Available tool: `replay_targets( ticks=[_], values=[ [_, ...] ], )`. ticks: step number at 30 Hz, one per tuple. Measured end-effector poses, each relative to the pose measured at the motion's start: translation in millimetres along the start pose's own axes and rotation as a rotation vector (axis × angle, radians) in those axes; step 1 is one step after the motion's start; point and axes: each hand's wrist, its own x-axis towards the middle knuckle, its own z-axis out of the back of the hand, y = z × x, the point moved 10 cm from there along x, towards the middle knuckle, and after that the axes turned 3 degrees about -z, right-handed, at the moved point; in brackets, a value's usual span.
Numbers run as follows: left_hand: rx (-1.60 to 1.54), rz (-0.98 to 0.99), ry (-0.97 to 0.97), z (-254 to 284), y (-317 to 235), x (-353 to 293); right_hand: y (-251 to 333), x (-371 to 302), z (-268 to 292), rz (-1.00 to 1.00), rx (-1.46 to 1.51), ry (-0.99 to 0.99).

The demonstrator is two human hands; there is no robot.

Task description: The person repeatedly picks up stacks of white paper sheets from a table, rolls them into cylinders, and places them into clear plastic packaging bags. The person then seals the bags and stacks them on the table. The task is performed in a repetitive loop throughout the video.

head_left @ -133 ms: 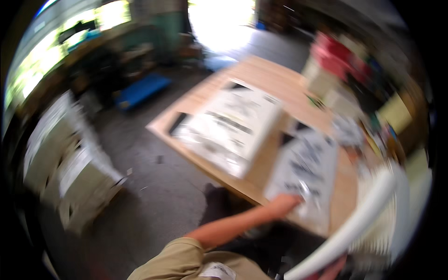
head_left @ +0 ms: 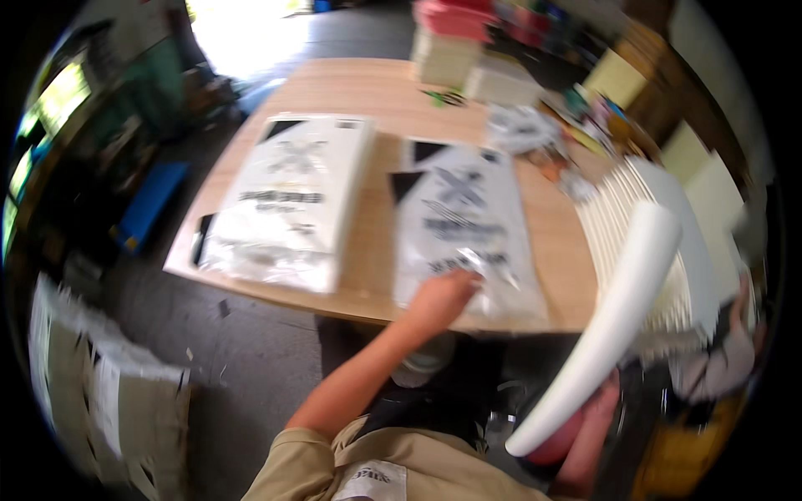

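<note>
My left hand (head_left: 451, 296) reaches over the table's near edge with its fingers closed on the near end of a flat clear plastic bag (head_left: 468, 225) with black print. Left of that bag lies a thick, filled white plastic package (head_left: 288, 192) with similar print. Low on the right, my right hand (head_left: 603, 397) is at a long, curved white sheet-like piece (head_left: 614, 321), seen nearly edge-on and tilted up to the right. That hand appears to grip it from behind; the piece hides part of the fingers.
The light wooden table (head_left: 376, 92) carries green-handled scissors (head_left: 444, 98), white boxes with a pink item (head_left: 455, 21) on top, and crumpled plastic (head_left: 525, 129). A row of cream sheets (head_left: 626, 242) stands along the right edge. Wrapped bundles (head_left: 109, 401) stand on the floor at left.
The view has swung to the right, so the table and packages sit further left and more upright in the picture. My left hand stays on the bag, and the white piece remains at my right hand.
</note>
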Motion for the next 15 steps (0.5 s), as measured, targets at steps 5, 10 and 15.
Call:
replay_targets(
  ticks=[5,10,15],
  values=[
    [-0.050,-0.011,0.090,-40,-33,12,37,-86,36,0.087,-0.155,-0.185],
    [0.116,-0.075,0.395,-50,-51,-37,15,-171,50,-0.072,-0.404,-0.320],
    [0.243,-0.103,0.358,-63,-43,-21,4,-186,29,-0.113,-0.584,-0.357]
  ],
)
